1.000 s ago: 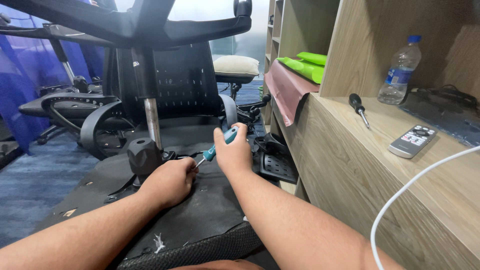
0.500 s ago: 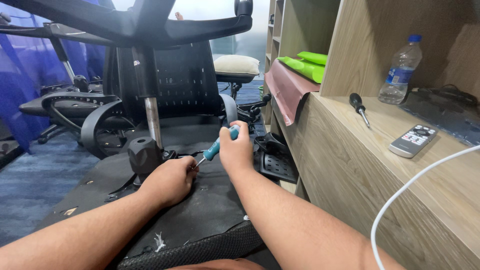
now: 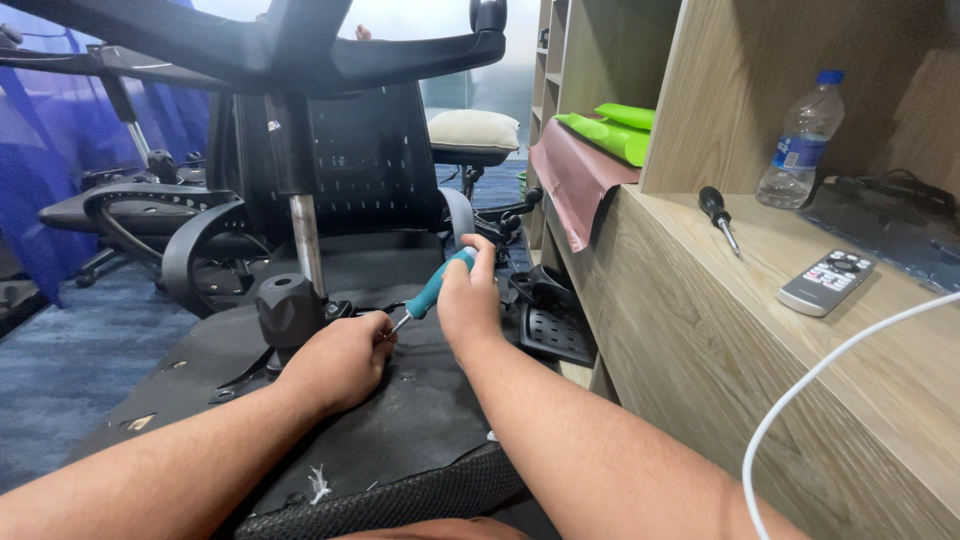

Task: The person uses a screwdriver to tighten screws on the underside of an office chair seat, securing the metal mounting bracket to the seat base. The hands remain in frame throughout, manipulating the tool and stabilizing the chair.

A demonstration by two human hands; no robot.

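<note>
A person's right hand [image 3: 468, 305] grips a teal-handled screwdriver [image 3: 432, 291], its shaft slanting down toward the left hand [image 3: 338, 358], which rests curled on the underside of an overturned office chair [image 3: 400, 430], fingers apparently pinching something at the tip. Just left of that hand stands a black knob [image 3: 288, 310]; well to the right lie a second screwdriver [image 3: 718, 216] and a remote [image 3: 826, 282].

An office: mesh office chairs [image 3: 340, 170], blue carpet [image 3: 80, 350] and wood-laminate shelving [image 3: 700, 330] fill it.
</note>
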